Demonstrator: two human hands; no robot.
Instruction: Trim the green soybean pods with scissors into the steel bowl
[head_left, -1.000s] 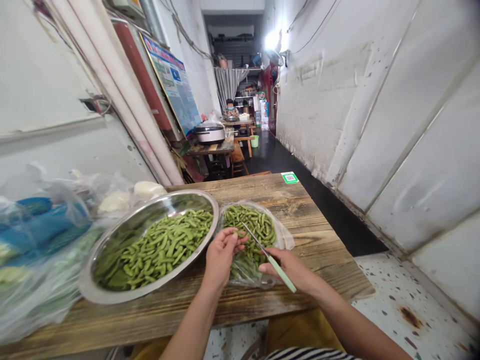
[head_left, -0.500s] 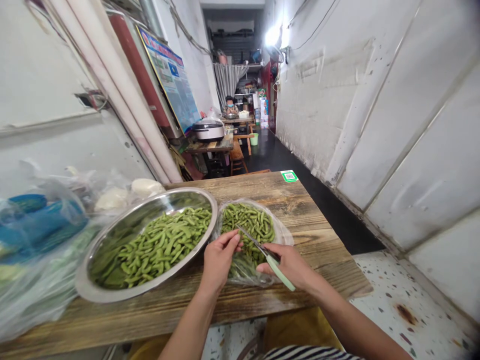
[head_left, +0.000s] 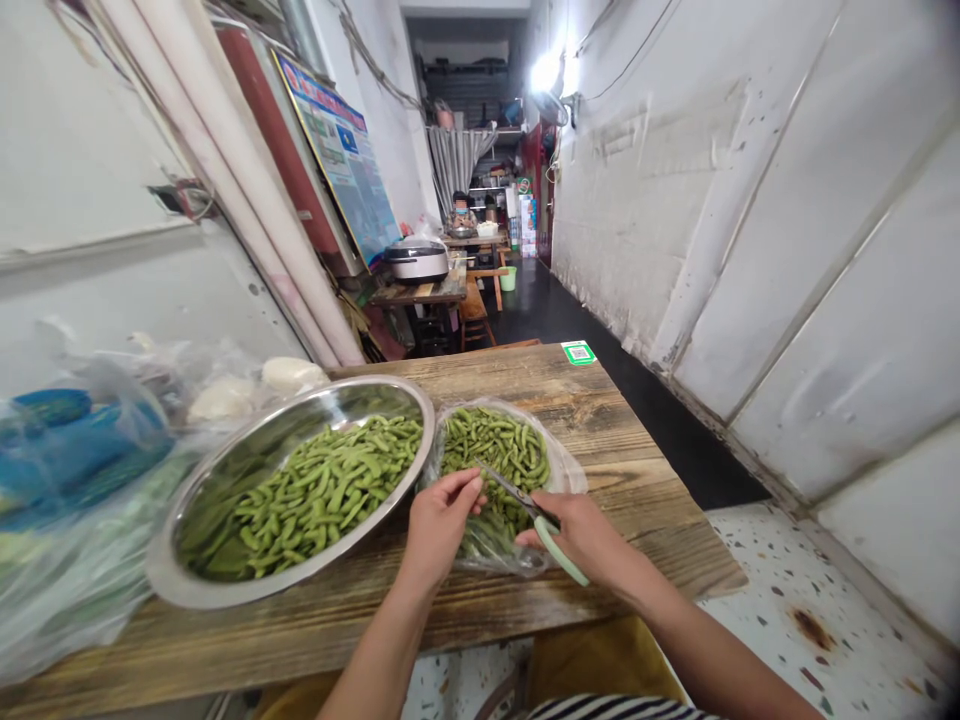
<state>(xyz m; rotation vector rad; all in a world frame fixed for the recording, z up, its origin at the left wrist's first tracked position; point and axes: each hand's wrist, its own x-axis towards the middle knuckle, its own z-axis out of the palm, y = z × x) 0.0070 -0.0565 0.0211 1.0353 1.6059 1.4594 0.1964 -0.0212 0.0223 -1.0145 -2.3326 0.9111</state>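
Far left, well away from the left grip (head_left: 437,518), clear plastic bags (head_left: 90,600) crowd the brown wooden surface (head_left: 637,500), something blue (head_left: 82,445) showing through the film. Moving in, rounded off-white lumps (head_left: 292,376) in thin plastic, beyond the left grip and off to its left. Then the big one: a wide, shiny steel bowl (head_left: 214,594), just left of the left grip, with a broad heap of plump green pods (head_left: 330,490) inside.

And here's that left grip, thumb and forefinger pinched together; whatever sits between them is too small to make out! Right under and behind it, a clear plastic bag (head_left: 568,468) lies spread on the surface, full of more green pods (head_left: 506,435), lying between the two grips and just beyond them. Over them, slim metal scissors with pale green handles (head_left: 517,492), blades angled up at the left fingertips. The right grip (head_left: 581,530) is clamped on those handles. Beyond it, near the surface's far edge, a green-and-white square-code sticker (head_left: 578,352).
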